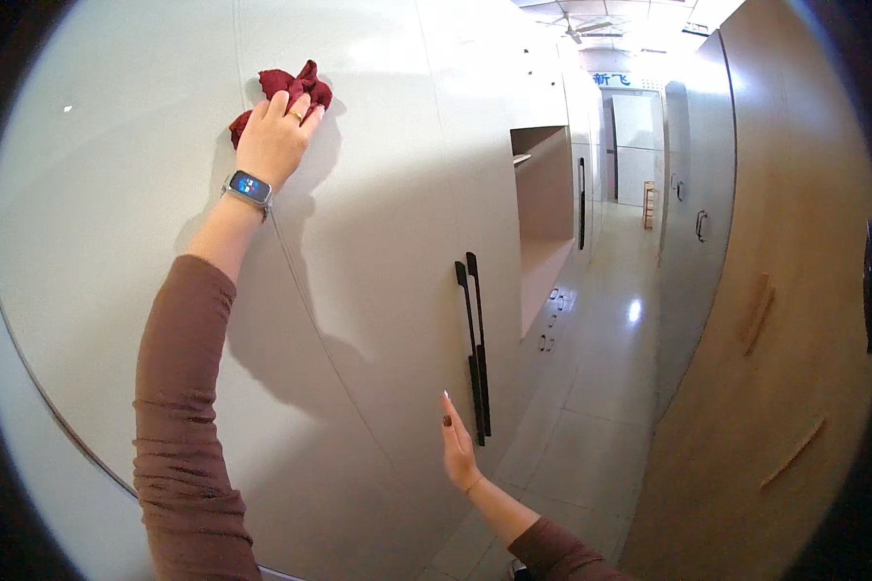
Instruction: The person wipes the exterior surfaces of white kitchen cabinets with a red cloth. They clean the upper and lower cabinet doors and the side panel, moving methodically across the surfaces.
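Note:
My left hand [272,138] presses a crumpled dark red cloth [299,86] against the upper part of a pale wardrobe door [378,218]. Folds of the cloth stick out above and beside the fingers. On that wrist is a smartwatch, and a ring is on one finger. Lower down, my right hand [458,447] is held flat with nothing in it, just left of the long black door handles [476,348]. Whether its fingertips touch the door cannot be told.
Past the doors is an open shelf niche [545,196], with small drawer handles below. A tiled aisle [574,407] runs ahead. Along its right side stand a scuffed wooden panel [756,327] and grey cabinets [694,167]. A small wooden ladder-like frame [649,205] stands far off.

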`<move>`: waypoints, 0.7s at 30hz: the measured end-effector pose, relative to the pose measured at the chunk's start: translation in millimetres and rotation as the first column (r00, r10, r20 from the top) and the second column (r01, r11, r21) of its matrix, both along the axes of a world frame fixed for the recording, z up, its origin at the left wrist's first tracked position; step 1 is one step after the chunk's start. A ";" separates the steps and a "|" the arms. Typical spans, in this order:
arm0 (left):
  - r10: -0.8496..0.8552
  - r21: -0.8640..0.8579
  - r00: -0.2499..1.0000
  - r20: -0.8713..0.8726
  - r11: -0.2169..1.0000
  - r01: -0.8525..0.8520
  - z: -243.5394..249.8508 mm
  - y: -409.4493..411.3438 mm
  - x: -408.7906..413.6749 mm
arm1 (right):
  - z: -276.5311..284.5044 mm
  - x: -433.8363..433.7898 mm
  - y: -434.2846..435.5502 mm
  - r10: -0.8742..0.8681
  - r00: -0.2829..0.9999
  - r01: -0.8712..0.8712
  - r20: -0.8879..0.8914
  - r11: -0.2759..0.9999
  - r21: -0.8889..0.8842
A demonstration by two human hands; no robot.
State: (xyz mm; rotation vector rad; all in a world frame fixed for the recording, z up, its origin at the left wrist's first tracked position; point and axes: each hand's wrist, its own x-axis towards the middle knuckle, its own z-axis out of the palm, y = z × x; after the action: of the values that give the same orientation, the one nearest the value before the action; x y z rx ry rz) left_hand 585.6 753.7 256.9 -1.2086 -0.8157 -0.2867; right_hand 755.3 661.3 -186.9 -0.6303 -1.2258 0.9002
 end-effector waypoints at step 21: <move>-0.079 -0.405 0.990 -0.117 0.914 0.025 -264.4 51.1 35.1 | -19.6 -2.5 34.4 0.098 0.993 -0.105 -0.065 0.986 -0.127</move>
State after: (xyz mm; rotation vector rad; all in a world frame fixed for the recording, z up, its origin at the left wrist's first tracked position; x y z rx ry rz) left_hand 620.7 804.8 -7.5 -1.6208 -0.7485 -0.0789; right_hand 752.8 695.6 -206.4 -0.6449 -1.1614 1.0834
